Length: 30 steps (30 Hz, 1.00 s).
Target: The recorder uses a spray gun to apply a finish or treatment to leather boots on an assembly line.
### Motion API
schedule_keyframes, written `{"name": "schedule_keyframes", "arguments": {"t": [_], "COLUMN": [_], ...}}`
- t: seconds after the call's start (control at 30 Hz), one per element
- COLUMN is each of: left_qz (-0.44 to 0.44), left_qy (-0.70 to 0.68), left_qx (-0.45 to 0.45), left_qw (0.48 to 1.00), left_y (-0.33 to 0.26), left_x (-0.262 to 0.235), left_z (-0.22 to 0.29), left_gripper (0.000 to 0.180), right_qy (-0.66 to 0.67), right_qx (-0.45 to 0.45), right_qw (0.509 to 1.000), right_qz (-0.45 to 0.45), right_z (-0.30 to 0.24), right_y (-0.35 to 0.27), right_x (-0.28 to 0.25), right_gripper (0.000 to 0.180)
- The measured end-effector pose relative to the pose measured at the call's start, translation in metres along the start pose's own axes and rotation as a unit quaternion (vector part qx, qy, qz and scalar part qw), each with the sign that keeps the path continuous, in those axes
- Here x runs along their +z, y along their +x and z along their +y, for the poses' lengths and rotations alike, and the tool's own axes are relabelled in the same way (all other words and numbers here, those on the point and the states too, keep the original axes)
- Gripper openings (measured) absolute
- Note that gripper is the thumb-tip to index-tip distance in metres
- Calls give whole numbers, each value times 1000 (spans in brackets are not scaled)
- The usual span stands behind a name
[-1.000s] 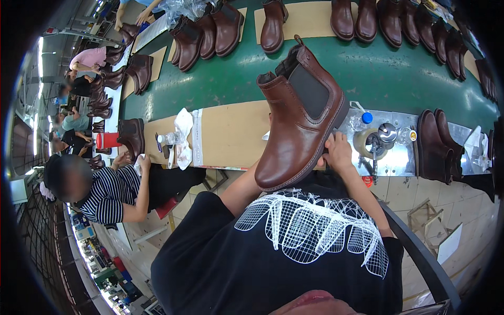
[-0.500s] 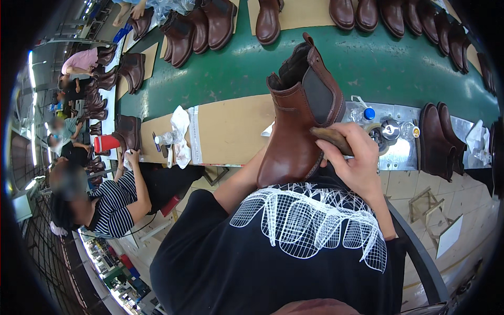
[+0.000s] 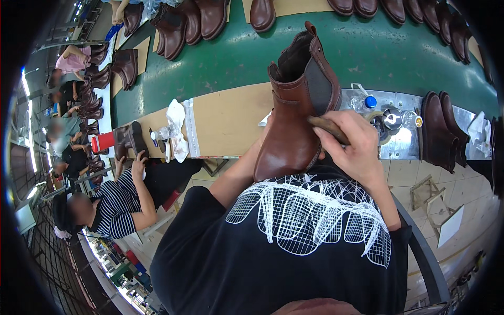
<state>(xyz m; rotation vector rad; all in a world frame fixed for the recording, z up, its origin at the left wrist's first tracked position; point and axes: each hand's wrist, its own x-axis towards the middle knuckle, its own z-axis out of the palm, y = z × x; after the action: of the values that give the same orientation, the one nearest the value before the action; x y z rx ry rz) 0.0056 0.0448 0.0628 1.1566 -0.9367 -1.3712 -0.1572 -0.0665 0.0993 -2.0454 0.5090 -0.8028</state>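
Note:
A brown leather ankle boot [image 3: 286,134] with a dark elastic side panel is held up in front of my chest, toe toward me and its opening up and away. My left hand [image 3: 268,127] supports it from the left, with most of its fingers hidden behind the leather. My right hand [image 3: 354,142] pinches a flat, rounded brown pad [image 3: 331,129], whose material I cannot make out. The pad's tip touches the boot just below the elastic panel.
Cardboard [image 3: 226,123] covers the bench beyond the boot. To the right are a blue-capped bottle [image 3: 365,102], small jars [image 3: 392,118] and a boot pair [image 3: 440,131]. More boots [image 3: 212,21] line the green table [image 3: 236,63]. At left, a co-worker in stripes [image 3: 121,202] handles another boot.
The boot has turned slightly, so more of its opening shows. The pad has shifted a little across the leather with my right hand. The co-worker's boot has tipped over. The whole view has shifted.

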Motion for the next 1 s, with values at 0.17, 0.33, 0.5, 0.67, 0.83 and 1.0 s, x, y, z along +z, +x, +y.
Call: {"name": "schedule_keyframes", "arguments": {"t": [0.17,0.33,0.5,0.67,0.83,1.0], "left_qz": [18,-28,36,8,-10,3], "left_qy": [-17,190,95,81,171,-53], "left_qx": [-9,57,-39,-95,38,-154], "left_qw": [1000,980,994,992,985,987], "left_y": [-4,-4,3,-2,-2,-8], "left_x": [3,-3,5,2,12,2], "left_z": [0,-22,-59,-36,15,-46], "left_gripper": [40,41,50,55,53,43], "right_qy": [-33,-23,-45,-32,-40,25], "right_qx": [-5,24,10,34,60,69], "right_qw": [997,998,996,997,992,996], "right_qz": [-74,-53,-74,-62,-105,-44], "right_z": [17,7,15,8,16,7], "right_y": [-9,-12,-14,-14,-20,-15], "right_x": [0,-8,-1,-13,-12,-13], "right_gripper": [15,15,14,16,18,17]}}
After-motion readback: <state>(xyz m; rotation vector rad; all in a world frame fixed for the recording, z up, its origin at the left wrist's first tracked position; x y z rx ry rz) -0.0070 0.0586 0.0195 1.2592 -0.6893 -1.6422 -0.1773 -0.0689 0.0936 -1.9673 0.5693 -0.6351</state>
